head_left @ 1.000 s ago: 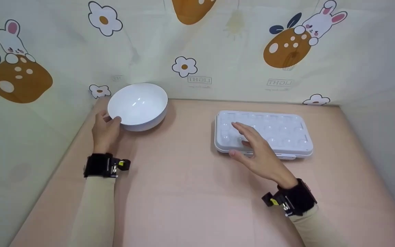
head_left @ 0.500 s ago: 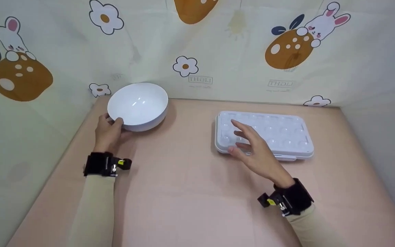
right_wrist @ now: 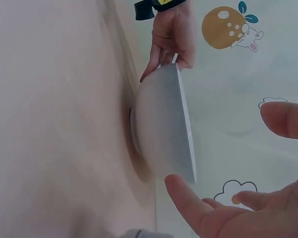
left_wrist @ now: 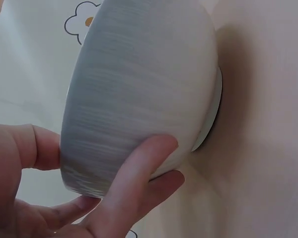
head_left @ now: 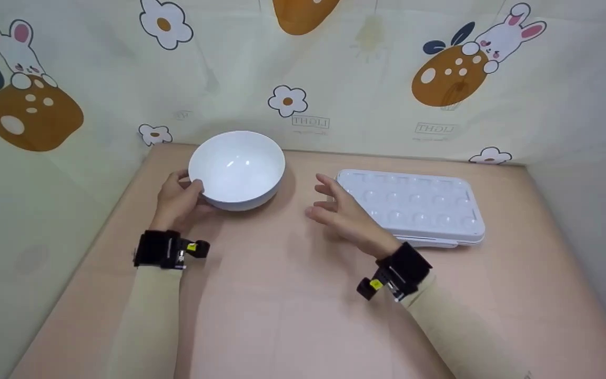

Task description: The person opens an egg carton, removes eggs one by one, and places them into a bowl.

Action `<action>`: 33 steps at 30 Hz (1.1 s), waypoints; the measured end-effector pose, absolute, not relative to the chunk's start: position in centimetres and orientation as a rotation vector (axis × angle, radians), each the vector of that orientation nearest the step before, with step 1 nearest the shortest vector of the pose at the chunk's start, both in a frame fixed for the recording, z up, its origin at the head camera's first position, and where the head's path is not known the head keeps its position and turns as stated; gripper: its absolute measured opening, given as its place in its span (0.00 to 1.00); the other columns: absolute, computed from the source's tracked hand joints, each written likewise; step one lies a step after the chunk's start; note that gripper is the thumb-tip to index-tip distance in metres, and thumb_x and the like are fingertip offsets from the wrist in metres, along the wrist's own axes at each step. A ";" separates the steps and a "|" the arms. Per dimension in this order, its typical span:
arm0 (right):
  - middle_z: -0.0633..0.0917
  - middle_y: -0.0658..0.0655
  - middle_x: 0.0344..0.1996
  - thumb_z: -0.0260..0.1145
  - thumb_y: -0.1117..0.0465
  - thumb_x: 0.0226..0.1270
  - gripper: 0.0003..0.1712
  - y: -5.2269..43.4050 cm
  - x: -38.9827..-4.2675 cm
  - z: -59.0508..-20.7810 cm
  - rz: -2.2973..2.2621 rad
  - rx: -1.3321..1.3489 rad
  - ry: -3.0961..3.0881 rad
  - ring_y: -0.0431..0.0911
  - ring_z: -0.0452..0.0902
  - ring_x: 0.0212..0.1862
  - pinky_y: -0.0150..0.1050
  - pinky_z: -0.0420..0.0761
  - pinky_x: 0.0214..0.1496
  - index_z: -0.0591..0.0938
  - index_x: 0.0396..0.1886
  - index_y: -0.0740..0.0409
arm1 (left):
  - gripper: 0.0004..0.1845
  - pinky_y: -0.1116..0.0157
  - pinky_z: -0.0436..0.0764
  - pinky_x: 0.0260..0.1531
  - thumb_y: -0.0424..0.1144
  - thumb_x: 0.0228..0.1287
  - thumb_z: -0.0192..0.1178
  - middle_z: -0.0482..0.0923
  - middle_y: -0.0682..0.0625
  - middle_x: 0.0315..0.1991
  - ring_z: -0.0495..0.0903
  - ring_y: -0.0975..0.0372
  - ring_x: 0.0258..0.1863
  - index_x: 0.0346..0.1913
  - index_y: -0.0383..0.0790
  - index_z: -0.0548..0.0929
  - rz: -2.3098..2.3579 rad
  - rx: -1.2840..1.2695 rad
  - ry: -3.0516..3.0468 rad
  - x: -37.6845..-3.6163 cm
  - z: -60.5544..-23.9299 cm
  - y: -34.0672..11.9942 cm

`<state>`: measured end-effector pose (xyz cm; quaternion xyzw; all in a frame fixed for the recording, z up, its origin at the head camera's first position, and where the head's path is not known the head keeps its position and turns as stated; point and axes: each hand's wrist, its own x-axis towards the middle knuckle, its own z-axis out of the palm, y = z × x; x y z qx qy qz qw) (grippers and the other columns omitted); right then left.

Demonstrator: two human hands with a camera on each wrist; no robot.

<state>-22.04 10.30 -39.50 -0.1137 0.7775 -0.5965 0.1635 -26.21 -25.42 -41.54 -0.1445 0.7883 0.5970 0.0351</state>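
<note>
1. Head view: the left hand [head_left: 179, 197] grips the near-left rim of a white bowl [head_left: 237, 168], thumb on the rim and fingers curled under its side. The bowl stands upright on the pink table [head_left: 282, 295], towards the back left, near the patterned cloth wall [head_left: 366, 95]. The right hand [head_left: 342, 213] hovers between the bowl and a white egg tray [head_left: 418, 208], fingers spread and holding nothing. The closed tray lies flat to the right, just behind that hand.

2. Left wrist view: fingers [left_wrist: 134, 191] wrap the bowl's [left_wrist: 139, 94] outer wall, thumb [left_wrist: 32, 146] over the rim; the bowl's foot rests on the table [left_wrist: 268, 124].

3. Right wrist view: the right hand [right_wrist: 260, 208] is spread, facing the bowl [right_wrist: 161, 129] but apart from it. The left hand [right_wrist: 171, 37] holds the far rim.
</note>
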 end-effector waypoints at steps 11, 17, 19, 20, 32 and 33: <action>0.54 0.63 0.84 0.71 0.54 0.68 0.59 7.2 -23.5 -41.3 -1.778 -0.078 2.144 0.59 0.64 0.79 0.51 0.75 0.74 0.45 0.88 0.53 | 0.40 0.48 0.85 0.58 0.34 0.69 0.49 0.63 0.34 0.70 0.82 0.48 0.52 0.84 0.38 0.53 1.888 -0.366 2.290 -26.2 -41.5 -23.3; 0.55 0.65 0.84 0.69 0.59 0.67 0.58 6.8 -23.6 -42.3 -1.862 -0.062 2.129 0.59 0.63 0.79 0.52 0.76 0.73 0.45 0.88 0.56 | 0.38 0.54 0.85 0.58 0.33 0.70 0.49 0.66 0.33 0.69 0.78 0.49 0.55 0.83 0.37 0.56 1.800 -0.256 2.340 -26.3 -41.5 -22.0; 0.57 0.63 0.84 0.68 0.60 0.66 0.58 6.8 -23.4 -42.4 -1.882 -0.075 2.130 0.57 0.66 0.78 0.52 0.79 0.70 0.46 0.88 0.54 | 0.38 0.56 0.85 0.58 0.33 0.71 0.49 0.67 0.33 0.69 0.78 0.49 0.56 0.83 0.36 0.56 1.773 -0.227 2.345 -26.3 -41.5 -21.6; 0.57 0.62 0.84 0.68 0.61 0.66 0.58 6.8 -23.3 -42.4 -1.894 -0.083 2.128 0.57 0.67 0.77 0.51 0.80 0.69 0.46 0.88 0.53 | 0.38 0.56 0.85 0.58 0.33 0.70 0.49 0.68 0.33 0.69 0.78 0.49 0.56 0.83 0.35 0.56 1.775 -0.217 2.337 -26.3 -41.5 -21.5; 0.60 0.58 0.83 0.68 0.62 0.63 0.58 6.9 -21.6 -41.5 -1.868 -0.110 2.240 0.51 0.63 0.78 0.47 0.74 0.74 0.48 0.88 0.55 | 0.36 0.60 0.86 0.52 0.32 0.70 0.49 0.70 0.32 0.65 0.81 0.49 0.51 0.80 0.30 0.57 1.755 -0.115 2.302 -26.5 -42.0 -21.1; 0.60 0.57 0.83 0.69 0.62 0.63 0.58 6.9 -21.5 -41.5 -1.867 -0.110 2.248 0.51 0.62 0.79 0.47 0.72 0.75 0.49 0.88 0.55 | 0.37 0.59 0.86 0.53 0.32 0.70 0.49 0.70 0.32 0.65 0.81 0.49 0.51 0.81 0.30 0.57 1.752 -0.111 2.299 -26.6 -42.0 -21.1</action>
